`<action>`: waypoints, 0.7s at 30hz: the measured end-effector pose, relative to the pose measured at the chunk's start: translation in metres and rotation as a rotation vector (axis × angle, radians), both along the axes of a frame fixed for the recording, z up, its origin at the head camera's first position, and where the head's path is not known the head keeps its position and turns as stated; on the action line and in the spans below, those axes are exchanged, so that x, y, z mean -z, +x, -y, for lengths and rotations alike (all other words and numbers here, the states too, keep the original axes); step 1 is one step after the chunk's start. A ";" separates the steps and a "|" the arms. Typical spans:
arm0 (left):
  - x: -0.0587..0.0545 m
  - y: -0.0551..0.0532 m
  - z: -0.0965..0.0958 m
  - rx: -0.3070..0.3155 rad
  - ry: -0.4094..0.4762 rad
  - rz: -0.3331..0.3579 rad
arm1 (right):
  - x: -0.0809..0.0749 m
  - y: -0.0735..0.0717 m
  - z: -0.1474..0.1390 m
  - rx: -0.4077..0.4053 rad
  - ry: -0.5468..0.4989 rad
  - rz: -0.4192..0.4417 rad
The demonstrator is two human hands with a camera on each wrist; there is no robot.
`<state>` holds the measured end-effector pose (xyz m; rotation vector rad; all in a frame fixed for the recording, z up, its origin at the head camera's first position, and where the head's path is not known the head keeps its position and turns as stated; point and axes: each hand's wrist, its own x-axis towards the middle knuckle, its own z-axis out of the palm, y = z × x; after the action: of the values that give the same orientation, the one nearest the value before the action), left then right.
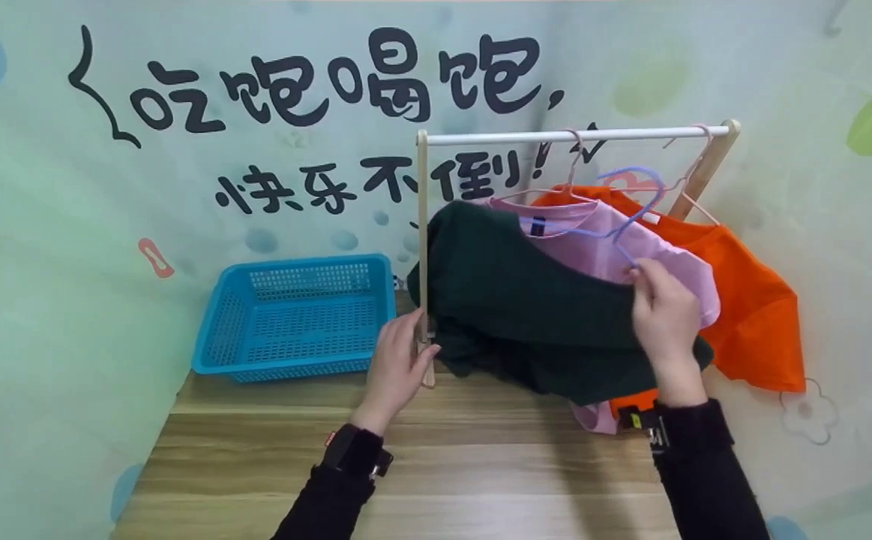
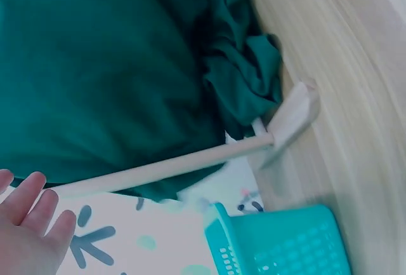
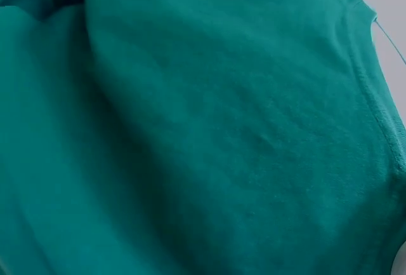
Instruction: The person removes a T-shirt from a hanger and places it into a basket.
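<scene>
1. Head view: a wooden rack (image 1: pixel 423 225) stands on the desk (image 1: pixel 473 465). The dark green shirt (image 1: pixel 548 322) is below the rail (image 1: pixel 495 139) of the rack, and its left edge passes behind the left post.
2. The right hand (image 1: pixel 664 319) pinches the blue hanger (image 1: pixel 660 193) a little below its hook. One arm of the hanger shows inside the shirt's neck opening; whether the other shoulder is well seated, I cannot tell. The hook is lower than the rack's rail and does not touch it.
3. The left hand (image 1: pixel 398 349) is at the lower part of the rack's left post. Its fingers look relaxed and rather straight, not closed around the wood; I suppose it steadies the rack.
4. On the rack's rail, the pink shirt (image 1: pixel 593 251) hangs behind the green one, and the orange shirt (image 1: pixel 762 315) hangs toward the rack's right end.
5. In my judgement, the step in hand is hanging the green shirt, which is not yet on the rack. The next move calls for checking both shoulders, then lifting the hook over the rack's rail, best left of the pink shirt, and lowering it gently without pulling the neighbouring clothes.
</scene>
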<state>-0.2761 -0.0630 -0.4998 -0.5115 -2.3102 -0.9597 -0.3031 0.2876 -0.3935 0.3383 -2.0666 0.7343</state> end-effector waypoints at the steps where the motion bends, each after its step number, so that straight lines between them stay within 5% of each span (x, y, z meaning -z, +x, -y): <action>1: 0.000 0.000 0.002 -0.005 -0.001 0.003 | -0.006 -0.001 -0.002 0.005 -0.008 -0.002; 6: 0.004 -0.001 0.009 -0.025 -0.004 0.014 | -0.025 -0.005 -0.012 0.012 -0.049 0.019; 11: 0.007 0.000 0.014 -0.038 -0.008 0.022 | -0.025 -0.007 -0.027 -0.045 -0.074 0.008; 21: 0.000 0.004 0.020 -0.038 0.070 0.011 | -0.014 -0.010 -0.030 -0.259 -0.049 -0.220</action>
<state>-0.2723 -0.0826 -0.4994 -0.4329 -2.2792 -1.0231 -0.3132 0.3179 -0.3792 0.6387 -1.8133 0.8597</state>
